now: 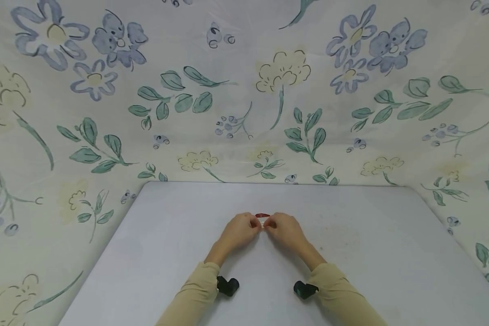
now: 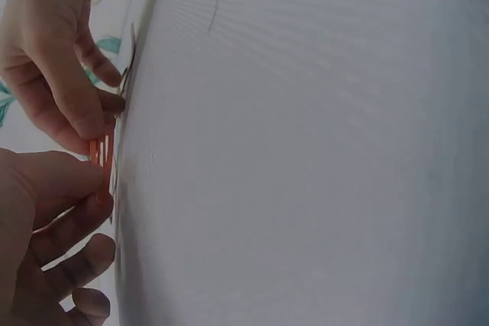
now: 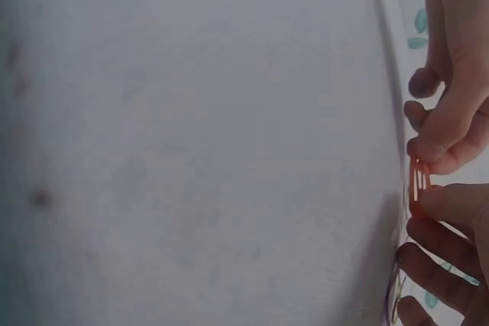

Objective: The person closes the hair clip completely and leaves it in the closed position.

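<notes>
A small orange piece with narrow slots [image 2: 109,159] is pinched between the fingertips of both hands. My left hand [image 1: 240,231] holds one end with thumb and forefinger. My right hand [image 1: 285,230] grips the opposite end. The hands meet near the middle of the table, almost touching. In the right wrist view the slotted piece [image 3: 415,208] shows between the thumbs, its ends covered by fingers. Just beyond the fingertips lies a flat dark red object [image 1: 262,215], whose kind I cannot tell.
The white table [image 1: 167,226] spreads around both hands. Behind it and at its sides hangs a flowered cloth [image 1: 236,136]. A black camera mount [image 1: 228,286] sits by the left sleeve, and another black mount [image 1: 304,290] by the right one.
</notes>
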`<action>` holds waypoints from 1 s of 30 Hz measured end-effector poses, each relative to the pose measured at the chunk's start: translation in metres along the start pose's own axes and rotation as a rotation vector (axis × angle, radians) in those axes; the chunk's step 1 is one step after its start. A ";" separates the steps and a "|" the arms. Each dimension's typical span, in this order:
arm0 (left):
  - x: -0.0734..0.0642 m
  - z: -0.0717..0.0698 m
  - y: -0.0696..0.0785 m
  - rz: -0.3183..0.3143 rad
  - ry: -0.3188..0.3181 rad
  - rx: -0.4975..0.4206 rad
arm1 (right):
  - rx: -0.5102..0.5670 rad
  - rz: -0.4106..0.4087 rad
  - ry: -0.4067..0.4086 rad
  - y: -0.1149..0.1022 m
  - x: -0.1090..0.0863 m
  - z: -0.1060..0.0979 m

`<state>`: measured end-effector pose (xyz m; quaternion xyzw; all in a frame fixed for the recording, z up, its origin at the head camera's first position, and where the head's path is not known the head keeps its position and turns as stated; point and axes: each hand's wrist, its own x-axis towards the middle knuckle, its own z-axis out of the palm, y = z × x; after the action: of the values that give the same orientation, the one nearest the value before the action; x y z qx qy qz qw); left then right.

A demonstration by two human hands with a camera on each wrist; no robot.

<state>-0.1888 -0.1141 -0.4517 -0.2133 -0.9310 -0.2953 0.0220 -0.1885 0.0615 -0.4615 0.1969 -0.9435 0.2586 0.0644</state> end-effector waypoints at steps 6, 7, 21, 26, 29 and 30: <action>0.002 -0.001 0.000 0.018 -0.015 0.019 | -0.051 -0.052 0.012 0.000 0.001 -0.002; 0.002 -0.001 0.000 0.021 -0.020 0.019 | -0.052 -0.050 0.011 0.000 0.001 -0.002; 0.009 -0.003 0.002 -0.017 -0.046 0.029 | -0.027 -0.012 -0.031 0.004 0.006 -0.005; 0.011 -0.006 0.002 -0.038 -0.039 0.041 | 0.007 0.024 -0.055 0.005 0.008 -0.006; 0.013 -0.007 0.002 -0.061 -0.042 0.040 | 0.015 0.026 -0.066 0.007 0.009 -0.007; 0.013 -0.007 0.002 -0.068 -0.045 0.035 | 0.017 0.027 -0.066 0.007 0.009 -0.007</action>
<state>-0.2006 -0.1112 -0.4426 -0.1877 -0.9431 -0.2744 -0.0052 -0.1994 0.0675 -0.4565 0.1931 -0.9454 0.2611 0.0280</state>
